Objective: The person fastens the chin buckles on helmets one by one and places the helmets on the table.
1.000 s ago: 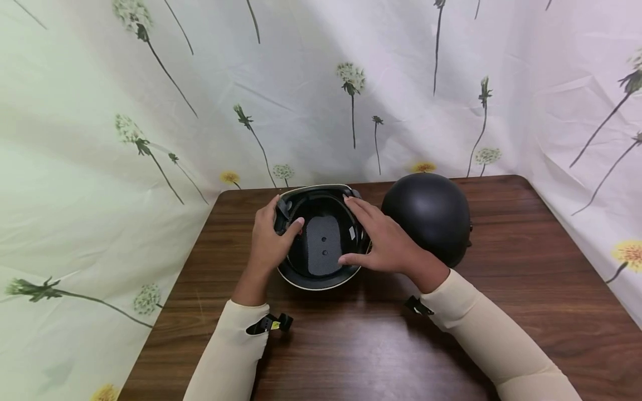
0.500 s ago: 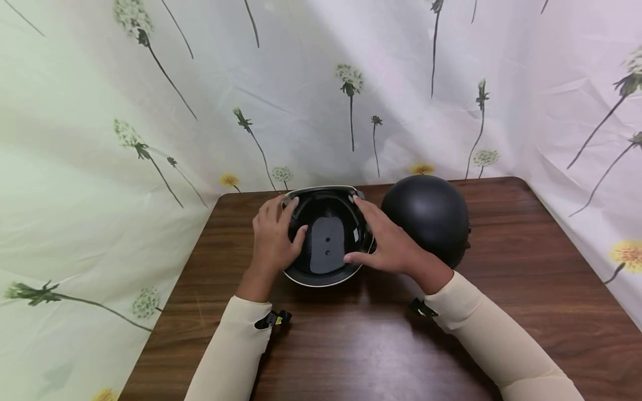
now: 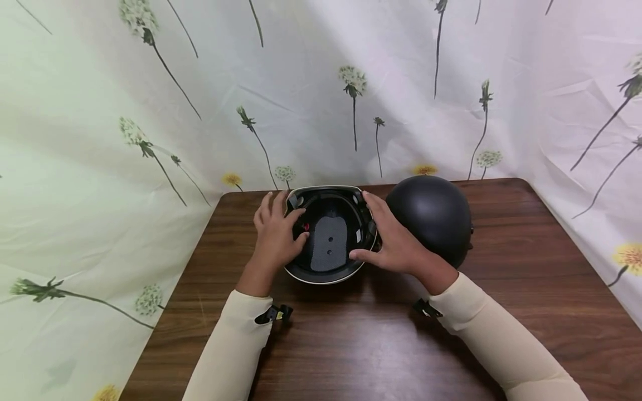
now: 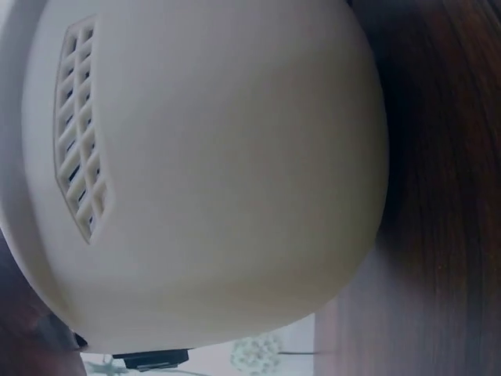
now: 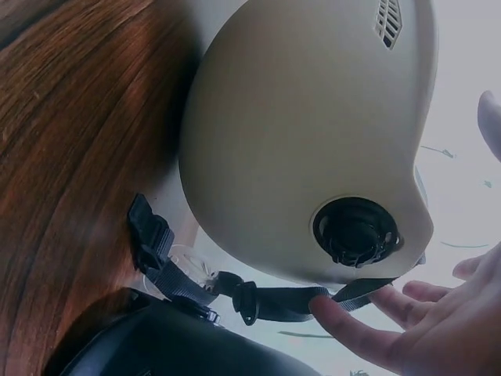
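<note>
A helmet [image 3: 330,245] lies upside down, its black padded inside facing up. Its cream shell [image 4: 235,157] with a vent grille fills most of the left wrist view. My left hand [image 3: 275,236] lies over its left rim, fingers spread, thumb and forefinger reaching over the inside. My right hand [image 3: 398,242] is at the right rim with its thumb over the opening. In the right wrist view, the fingers [image 5: 356,329] of that hand extend against a black chin strap [image 5: 274,304], below a round black dial [image 5: 356,231].
A second helmet, matte black [image 3: 428,217], sits dome up just right of the cream one. Both stand near the back edge of a brown wooden table [image 3: 351,345]. Behind hangs a white cloth [image 3: 301,83] printed with dandelions.
The cream helmet has shifted slightly right with both hands. My left forefinger has come from outside the rim to over the inside, and a red spot there now shows.
</note>
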A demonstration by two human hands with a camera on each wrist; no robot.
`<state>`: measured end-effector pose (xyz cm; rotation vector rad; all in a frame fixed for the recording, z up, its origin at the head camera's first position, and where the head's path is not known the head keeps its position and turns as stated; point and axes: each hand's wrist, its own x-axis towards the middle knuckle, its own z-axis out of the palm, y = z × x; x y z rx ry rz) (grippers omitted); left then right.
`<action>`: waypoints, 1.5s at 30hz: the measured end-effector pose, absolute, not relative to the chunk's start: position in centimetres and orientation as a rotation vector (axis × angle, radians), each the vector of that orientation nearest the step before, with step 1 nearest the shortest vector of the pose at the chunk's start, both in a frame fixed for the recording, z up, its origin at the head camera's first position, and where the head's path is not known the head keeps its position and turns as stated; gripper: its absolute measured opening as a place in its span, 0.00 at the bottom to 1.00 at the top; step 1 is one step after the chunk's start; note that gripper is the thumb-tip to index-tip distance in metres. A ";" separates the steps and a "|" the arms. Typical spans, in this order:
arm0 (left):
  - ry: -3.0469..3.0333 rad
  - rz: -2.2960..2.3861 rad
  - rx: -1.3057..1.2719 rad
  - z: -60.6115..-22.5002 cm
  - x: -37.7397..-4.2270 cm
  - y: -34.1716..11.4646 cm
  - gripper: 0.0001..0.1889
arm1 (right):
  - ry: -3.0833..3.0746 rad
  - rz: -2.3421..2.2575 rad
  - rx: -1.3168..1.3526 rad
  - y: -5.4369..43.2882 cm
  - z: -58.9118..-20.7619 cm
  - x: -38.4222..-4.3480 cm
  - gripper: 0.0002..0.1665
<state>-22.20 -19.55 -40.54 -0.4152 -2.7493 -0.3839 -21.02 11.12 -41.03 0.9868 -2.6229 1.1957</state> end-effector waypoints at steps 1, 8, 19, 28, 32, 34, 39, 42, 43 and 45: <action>-2.763 -0.405 -0.393 -40.5 -22.3 -19.6 0.27 | -2.620 1.193 0.984 11.2 -41.0 -21.0 0.72; -2.801 -0.505 -0.313 -40.7 -22.6 -19.9 0.26 | -2.568 1.208 0.961 11.7 -41.3 -21.0 0.66; -2.916 -0.452 -0.268 -40.9 -22.8 -20.4 0.29 | -2.595 1.408 0.884 11.9 -42.0 -21.5 0.59; -2.970 -0.495 -0.253 -40.6 -23.0 -20.7 0.17 | -2.596 1.489 0.869 11.5 -42.2 -22.1 0.58; -2.943 -0.620 -0.256 -40.8 -23.2 -21.1 0.14 | -2.619 1.481 0.845 11.3 -42.2 -22.1 0.57; -2.921 -0.698 -0.266 -40.9 -23.2 -21.3 0.13 | -2.644 1.455 0.835 11.3 -42.1 -21.9 0.58; -2.862 -0.827 -0.330 -41.1 -23.2 -21.7 0.13 | -2.684 1.387 0.830 11.7 -41.8 -21.5 0.58; -2.794 -0.879 -0.403 -41.1 -23.2 -21.9 0.13 | -2.673 1.347 0.858 12.1 -41.3 -21.1 0.56; -2.765 -0.894 -0.431 -41.1 -23.2 -21.9 0.13 | -2.664 1.328 0.875 12.2 -41.1 -21.0 0.55; -2.696 -0.933 -0.492 -41.1 -23.3 -22.0 0.13 | -2.639 1.288 0.900 12.5 -40.6 -20.8 0.53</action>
